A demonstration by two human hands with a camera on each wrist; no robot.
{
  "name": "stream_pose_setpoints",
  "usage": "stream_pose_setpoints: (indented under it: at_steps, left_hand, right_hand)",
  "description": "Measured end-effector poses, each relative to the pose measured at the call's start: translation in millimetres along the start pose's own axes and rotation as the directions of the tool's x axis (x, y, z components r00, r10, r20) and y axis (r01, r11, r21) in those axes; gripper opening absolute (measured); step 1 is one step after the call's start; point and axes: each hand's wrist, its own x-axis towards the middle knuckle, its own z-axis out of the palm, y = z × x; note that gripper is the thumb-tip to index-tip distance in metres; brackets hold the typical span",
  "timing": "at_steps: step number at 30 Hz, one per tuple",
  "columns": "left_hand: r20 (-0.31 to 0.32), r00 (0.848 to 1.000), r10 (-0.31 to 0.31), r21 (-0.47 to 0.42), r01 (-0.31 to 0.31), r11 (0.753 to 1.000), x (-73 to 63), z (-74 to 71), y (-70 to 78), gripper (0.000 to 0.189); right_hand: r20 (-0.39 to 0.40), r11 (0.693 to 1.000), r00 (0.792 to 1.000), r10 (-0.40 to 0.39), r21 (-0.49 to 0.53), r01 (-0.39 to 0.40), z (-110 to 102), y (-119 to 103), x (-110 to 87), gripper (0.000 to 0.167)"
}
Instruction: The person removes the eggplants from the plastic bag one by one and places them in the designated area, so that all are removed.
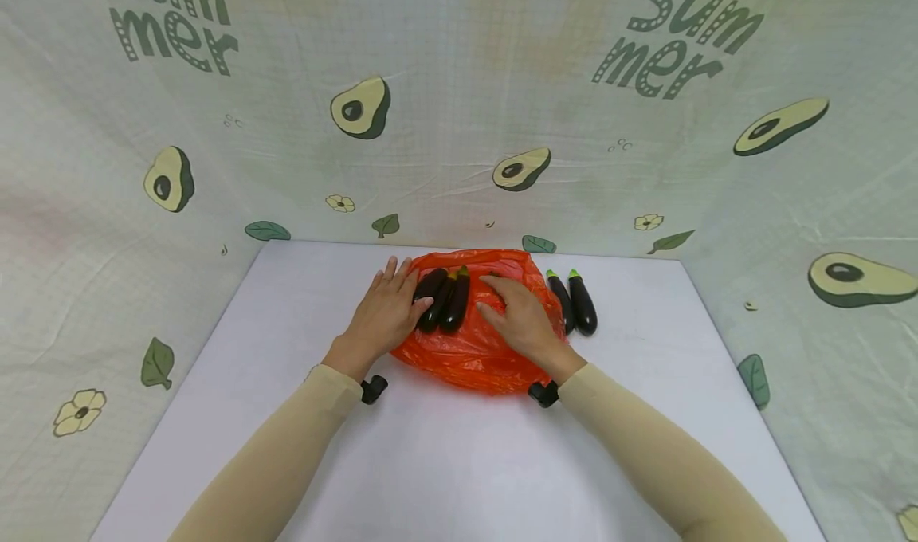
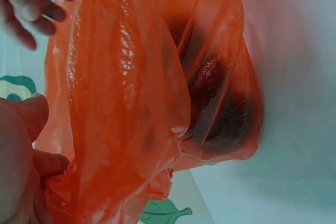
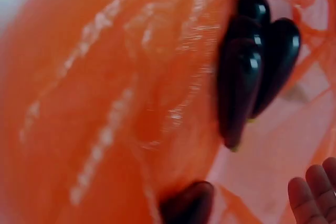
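Observation:
A thin red plastic bag [image 1: 466, 359] lies spread in the middle, its mouth wide, with several glossy dark eggplants [image 1: 453, 301] inside. My left hand [image 1: 383, 311] is at the bag's left edge, fingers extended and thumb apart over the eggplants. In the left wrist view, crumpled film [image 2: 60, 198] meets those fingers, and eggplants [image 2: 210, 103] show dark through the plastic. Over the bag's right half, my right hand [image 1: 519, 319] has thumb and index spread, with nothing between them. One more eggplant [image 3: 186, 203] shows at the bottom of the right wrist view, near straight fingers [image 3: 310, 198].
Two eggplants [image 1: 583, 303] with green stems lie side by side on the white table [image 1: 459, 462], just right of the bag. A pale printed cloth [image 1: 445, 88] hangs behind the table and along both sides.

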Motion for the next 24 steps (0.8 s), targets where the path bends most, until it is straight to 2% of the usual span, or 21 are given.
stream_pose_setpoints:
  at_steps: [6, 8, 15, 24]
  left_hand:
    - [0.008, 1.000, 0.004, -0.008, -0.004, 1.000, -0.8, -0.8, 0.7, 0.072]
    - [0.014, 1.000, 0.007, -0.013, -0.007, 1.000, -1.0, -1.3, 1.5, 0.072]
    - [0.020, 1.000, 0.004, -0.007, -0.003, 1.000, -2.0, -1.5, 2.9, 0.073]
    - [0.017, 1.000, 0.003, -0.016, -0.003, 1.000, -2.6, -0.2, 2.4, 0.073]
  right_hand:
    - [0.121, 0.998, 0.991, 0.054, -0.022, -0.052, 11, 16, 9.6, 0.058]
    - [0.139, 0.996, 0.987, 0.081, -0.046, -0.075, 12, 23, 12.2, 0.059]
    - [0.129, 0.976, 0.979, 0.158, -0.168, -0.135, 10, 41, 19.0, 0.058]
    - [0.108, 0.946, 0.950, 0.293, -0.180, -0.271, 12, 56, 23.4, 0.052]
